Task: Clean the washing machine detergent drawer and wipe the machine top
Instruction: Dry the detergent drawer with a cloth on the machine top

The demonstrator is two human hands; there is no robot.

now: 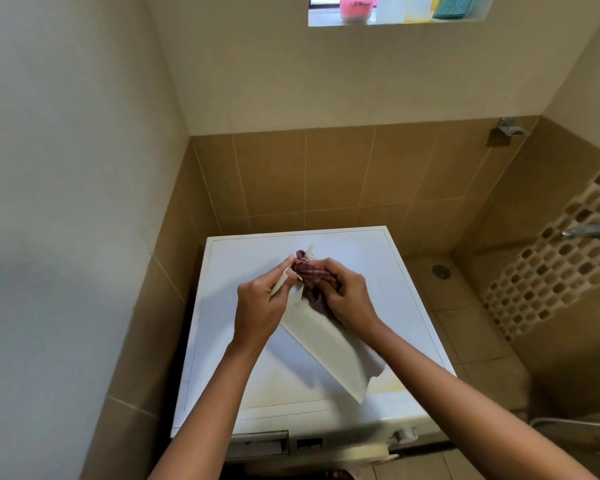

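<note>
The washing machine (326, 431) stands in a corner, 1 wall close on its left, another behind. Over the machine top (388, 271) the 2 hands meet: left hand (257, 306) and right hand (350, 303), the cloth (312, 275) between them at the far end of the detergent drawer (329, 355), which runs toward the near right edge. The slot (257, 445) lies front left. A floor drain (440, 270) lies right of the machine.

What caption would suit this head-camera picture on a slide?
Over the washing machine top, the left hand grips the white detergent drawer while the right hand presses a dark checked cloth into it.
</note>
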